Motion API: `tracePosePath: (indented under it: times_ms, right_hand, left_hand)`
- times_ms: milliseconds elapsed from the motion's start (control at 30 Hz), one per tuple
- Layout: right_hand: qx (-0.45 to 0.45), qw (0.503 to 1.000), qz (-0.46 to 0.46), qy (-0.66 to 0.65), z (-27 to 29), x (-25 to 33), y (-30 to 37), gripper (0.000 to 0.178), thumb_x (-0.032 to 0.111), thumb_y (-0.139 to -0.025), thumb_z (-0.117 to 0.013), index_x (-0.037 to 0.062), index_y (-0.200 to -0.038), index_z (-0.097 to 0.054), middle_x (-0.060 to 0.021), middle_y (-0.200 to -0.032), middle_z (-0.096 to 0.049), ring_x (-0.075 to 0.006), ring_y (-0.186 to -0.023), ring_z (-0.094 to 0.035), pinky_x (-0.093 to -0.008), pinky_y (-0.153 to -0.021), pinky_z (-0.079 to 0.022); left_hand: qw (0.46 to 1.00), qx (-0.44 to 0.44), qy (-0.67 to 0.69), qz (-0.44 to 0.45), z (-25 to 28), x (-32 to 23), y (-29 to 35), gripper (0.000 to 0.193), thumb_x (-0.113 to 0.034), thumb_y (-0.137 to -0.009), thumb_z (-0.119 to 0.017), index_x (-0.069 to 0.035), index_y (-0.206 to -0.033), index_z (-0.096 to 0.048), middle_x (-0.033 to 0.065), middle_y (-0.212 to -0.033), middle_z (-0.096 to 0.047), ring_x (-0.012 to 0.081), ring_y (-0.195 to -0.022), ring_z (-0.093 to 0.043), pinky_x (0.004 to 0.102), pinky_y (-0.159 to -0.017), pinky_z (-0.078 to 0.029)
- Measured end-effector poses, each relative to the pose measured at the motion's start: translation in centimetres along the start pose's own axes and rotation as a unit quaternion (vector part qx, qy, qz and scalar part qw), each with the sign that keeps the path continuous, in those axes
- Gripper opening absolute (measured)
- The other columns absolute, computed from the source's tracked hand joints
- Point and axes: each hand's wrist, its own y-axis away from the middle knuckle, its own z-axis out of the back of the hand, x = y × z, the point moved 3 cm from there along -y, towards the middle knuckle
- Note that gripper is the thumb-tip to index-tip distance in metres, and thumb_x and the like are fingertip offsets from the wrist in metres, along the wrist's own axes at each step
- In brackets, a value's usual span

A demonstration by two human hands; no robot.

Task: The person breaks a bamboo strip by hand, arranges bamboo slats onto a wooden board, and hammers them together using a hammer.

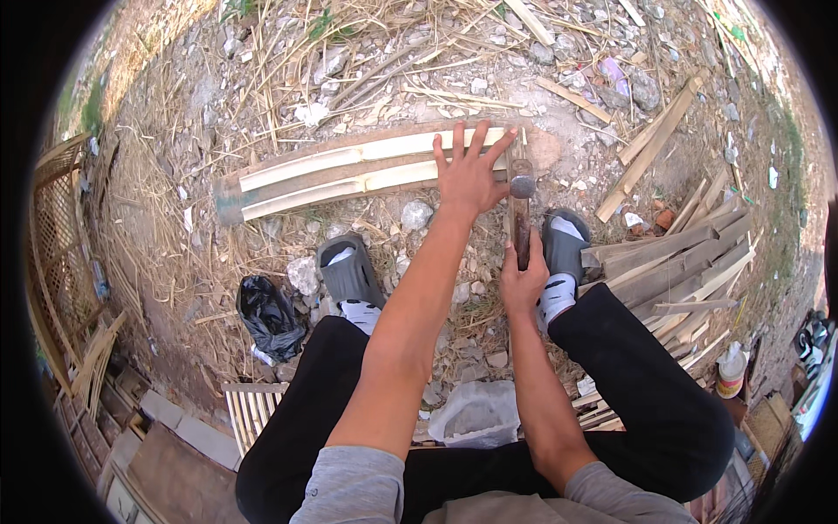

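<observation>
Two pale split-bamboo strips lie side by side along a long worn board on the ground. My left hand rests on their right end with its fingers spread, pressing from above. My right hand grips the lower end of a hammer, whose round metal face points up. The hammer lies along a narrow crosswise piece at the strips' right ends, close to my left thumb. Whether its head touches that piece I cannot tell.
My shoes stand either side of my arms. A black plastic bag lies at the left, a clear plastic bag between my legs. Wooden slats are heaped at the right, near a loose plank. Straw and stones cover the ground.
</observation>
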Motion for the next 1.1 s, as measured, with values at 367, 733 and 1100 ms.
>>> tracePosePath:
  times_ms: [367,733,1100]
  right_hand:
    - [0.043,0.999,-0.013,-0.026,2.5,1.0,-4.7,0.028,0.008,-0.073,-0.068,0.0006,-0.098,-0.059,-0.0161,-0.067,-0.061,-0.0278,-0.059,-0.063,-0.0359,-0.059,-0.049]
    - [0.265,0.892,0.289,0.223,11.2,8.4,-21.3,0.021,0.013,-0.078,-0.066,0.0093,-0.096,-0.056,-0.0172,-0.067,-0.060,-0.0371,-0.060,-0.060,-0.0421,-0.054,-0.046]
    - [0.357,0.806,0.390,0.265,7.5,-0.2,-19.6,0.024,0.016,-0.069,-0.071,0.0105,-0.086,-0.053,-0.0100,-0.068,-0.060,-0.0325,-0.062,-0.061,-0.0425,-0.053,-0.047]
  left_hand:
    - [1.000,0.001,-0.031,-0.003,0.0,-0.2,-0.2,0.088,-0.066,-0.069,-0.067,-0.047,-0.145,-0.027,-0.0007,-0.150,-0.029,0.0315,-0.142,-0.018,0.0624,-0.111,-0.007]
    - [1.000,-0.011,-0.001,0.008,0.2,-0.1,0.1,0.095,-0.080,-0.062,-0.061,-0.044,-0.145,-0.031,0.0004,-0.152,-0.027,0.0324,-0.143,-0.015,0.0629,-0.111,-0.007]
    - [0.999,0.021,0.030,0.020,0.5,-0.1,0.0,0.091,-0.046,-0.066,-0.080,-0.048,-0.143,-0.031,-0.0010,-0.150,-0.030,0.0306,-0.143,-0.018,0.0614,-0.112,-0.010]
